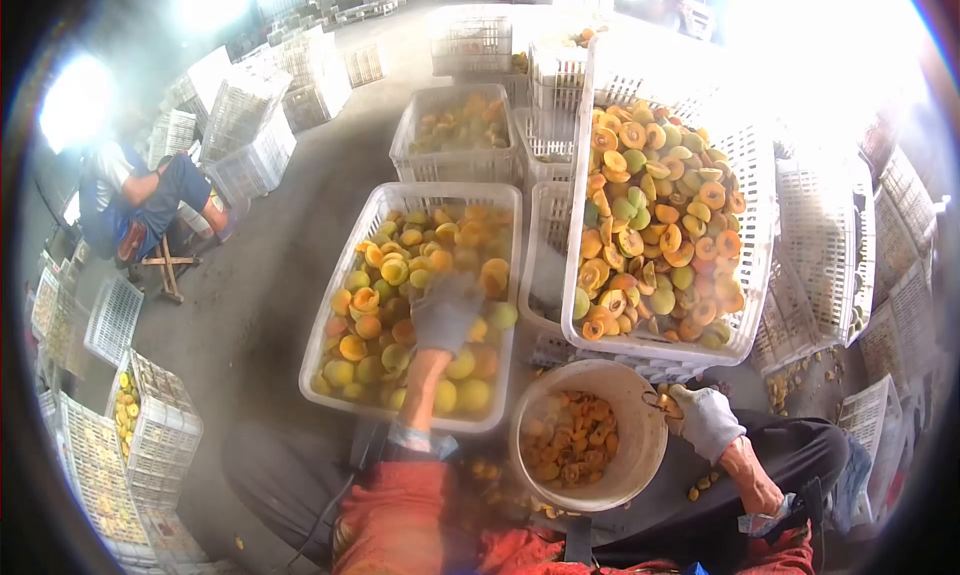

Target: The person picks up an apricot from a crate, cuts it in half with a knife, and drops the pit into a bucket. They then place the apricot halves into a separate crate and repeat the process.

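My left hand (445, 313), in a grey glove, reaches down into a white plastic crate (328, 390) of yellow-orange peaches (396, 357). Its fingers are blurred among the fruit, and I cannot tell whether they grip a peach. My right hand (708, 422), also gloved, is closed around a small curved metal tool (662, 403) whose loop sticks out at the rim of a white bucket (655, 455). Orange-brown fruit pieces (575, 440) lie in the bucket's bottom. To the upper right, a taller stacked crate (578, 275) holds pitted peach halves (665, 225).
Behind the near crate stands another crate of fruit (455, 160). Stacked white crates (250, 125) line the left, with more (820, 235) on the right. A person (150, 190) sits on a low wooden stool (170, 265) at left. Fruit scraps (800, 380) dot the floor.
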`<state>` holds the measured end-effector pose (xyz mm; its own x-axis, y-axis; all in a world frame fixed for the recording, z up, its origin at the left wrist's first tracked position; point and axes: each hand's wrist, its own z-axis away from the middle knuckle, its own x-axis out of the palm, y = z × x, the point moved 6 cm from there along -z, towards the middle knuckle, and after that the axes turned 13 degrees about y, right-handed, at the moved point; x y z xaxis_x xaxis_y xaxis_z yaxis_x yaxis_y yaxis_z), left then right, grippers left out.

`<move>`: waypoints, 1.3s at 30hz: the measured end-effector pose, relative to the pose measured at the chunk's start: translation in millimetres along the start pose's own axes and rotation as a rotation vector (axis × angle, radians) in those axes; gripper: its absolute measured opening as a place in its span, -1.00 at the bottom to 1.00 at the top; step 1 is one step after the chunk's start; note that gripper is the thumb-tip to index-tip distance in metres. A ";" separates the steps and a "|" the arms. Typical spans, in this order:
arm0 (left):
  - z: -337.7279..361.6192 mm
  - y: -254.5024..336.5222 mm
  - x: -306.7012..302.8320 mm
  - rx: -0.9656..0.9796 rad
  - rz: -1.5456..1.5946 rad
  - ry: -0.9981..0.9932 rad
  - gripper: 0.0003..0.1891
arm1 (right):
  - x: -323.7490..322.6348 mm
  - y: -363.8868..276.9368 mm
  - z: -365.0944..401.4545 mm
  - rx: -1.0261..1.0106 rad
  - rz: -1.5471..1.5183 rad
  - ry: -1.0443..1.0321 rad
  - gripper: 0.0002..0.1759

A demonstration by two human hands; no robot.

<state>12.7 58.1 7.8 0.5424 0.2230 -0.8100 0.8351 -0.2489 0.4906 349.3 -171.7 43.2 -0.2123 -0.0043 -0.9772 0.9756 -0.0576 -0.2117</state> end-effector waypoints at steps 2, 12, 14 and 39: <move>-5.0 18.1 -7.1 -0.019 -0.036 0.075 -0.48 | -8.0 -8.4 -5.0 -0.050 -0.023 0.087 -0.62; 10.7 38.3 14.1 0.297 -0.403 0.329 -0.52 | -26.4 -23.6 4.2 -0.025 -0.131 0.111 -0.70; 0.4 33.2 19.9 0.124 -0.459 0.103 -0.54 | -27.9 -27.8 4.6 -0.100 -0.173 0.186 -0.73; -43.3 33.4 -43.0 0.600 -0.369 0.136 -0.62 | -57.4 -58.1 -17.2 -0.151 -0.182 0.402 -0.77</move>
<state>21.3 81.0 73.0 0.2736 0.4985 -0.8226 0.7930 -0.6009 -0.1003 305.8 -150.9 111.3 -0.3713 0.3812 -0.8467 0.9281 0.1247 -0.3509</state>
